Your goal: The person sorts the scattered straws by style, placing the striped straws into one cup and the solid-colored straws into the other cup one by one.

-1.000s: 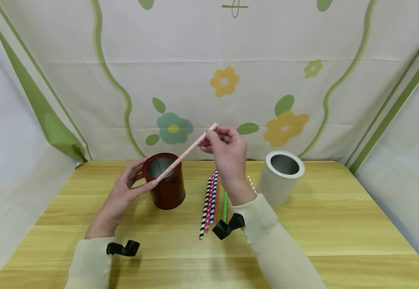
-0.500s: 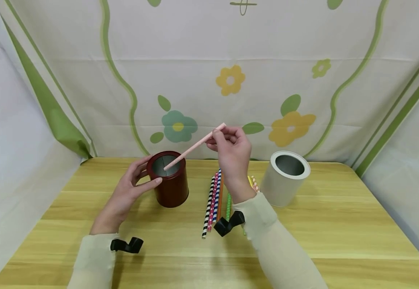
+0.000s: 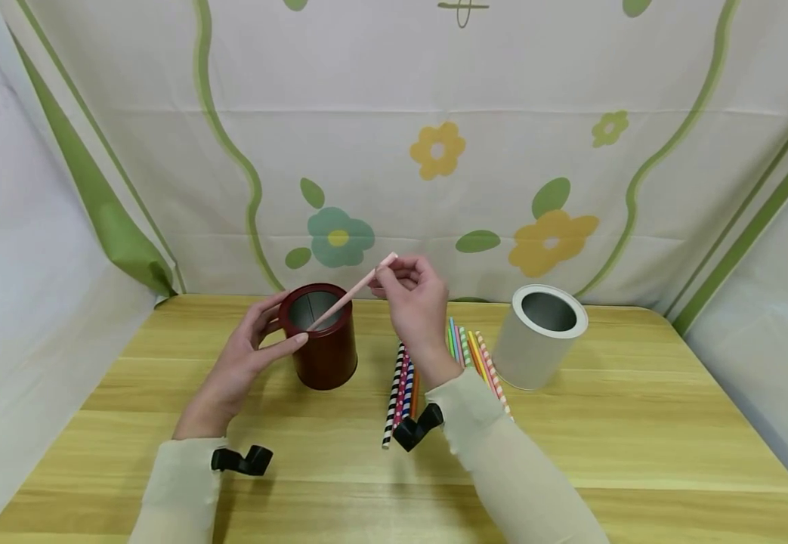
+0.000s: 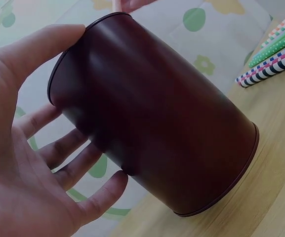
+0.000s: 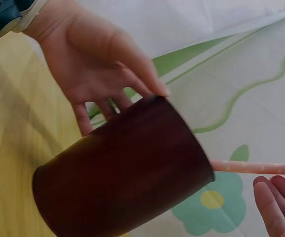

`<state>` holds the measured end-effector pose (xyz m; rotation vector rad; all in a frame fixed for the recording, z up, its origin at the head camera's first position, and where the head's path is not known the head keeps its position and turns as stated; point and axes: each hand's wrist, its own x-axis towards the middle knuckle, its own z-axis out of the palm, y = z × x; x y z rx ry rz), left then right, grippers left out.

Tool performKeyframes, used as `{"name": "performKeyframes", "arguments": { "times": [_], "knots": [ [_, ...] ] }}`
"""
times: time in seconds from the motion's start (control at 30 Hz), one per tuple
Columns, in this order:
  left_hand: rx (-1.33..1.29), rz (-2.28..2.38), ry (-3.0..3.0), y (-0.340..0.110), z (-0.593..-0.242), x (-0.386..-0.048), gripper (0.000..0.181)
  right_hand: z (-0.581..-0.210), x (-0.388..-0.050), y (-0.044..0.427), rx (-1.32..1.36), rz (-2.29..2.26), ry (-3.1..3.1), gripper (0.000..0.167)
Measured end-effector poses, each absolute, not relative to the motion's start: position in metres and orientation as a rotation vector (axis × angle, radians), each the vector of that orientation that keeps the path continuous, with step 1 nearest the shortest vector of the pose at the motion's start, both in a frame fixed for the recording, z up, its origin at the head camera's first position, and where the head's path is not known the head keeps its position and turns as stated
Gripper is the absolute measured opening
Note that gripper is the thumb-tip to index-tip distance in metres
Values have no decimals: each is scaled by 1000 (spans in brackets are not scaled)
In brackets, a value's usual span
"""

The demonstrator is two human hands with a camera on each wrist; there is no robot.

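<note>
At the centre of the head view, the right hand (image 3: 415, 302) pinches the pale pink straw (image 3: 353, 293) near its upper end, thumb and fingers clamped together on it. The straw's long axis slants from there toward the lower left, its lower end within the mouth of the dark red can (image 3: 326, 359); how deep it reaches I cannot tell. The left hand (image 3: 251, 359), at left of centre, is nearer that lower end: it grips the can, thumb on the rim, fingers against the side. Right of the can, loose straws (image 3: 394, 397) lie on the table (image 3: 326, 483), partly behind the right arm, and the white can (image 3: 529, 355) stands beyond them.
</note>
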<state>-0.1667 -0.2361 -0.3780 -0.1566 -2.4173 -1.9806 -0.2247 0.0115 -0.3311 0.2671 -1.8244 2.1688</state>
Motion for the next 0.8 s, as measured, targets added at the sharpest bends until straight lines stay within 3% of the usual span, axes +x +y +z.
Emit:
{"name": "performKeyframes", "arguments": {
  "times": [0.8],
  "knots": [
    [-143, -2007, -2407, -235, -383, -170, 74, -350, -221, -6, 258, 1902, -2247, 13]
  ]
}}
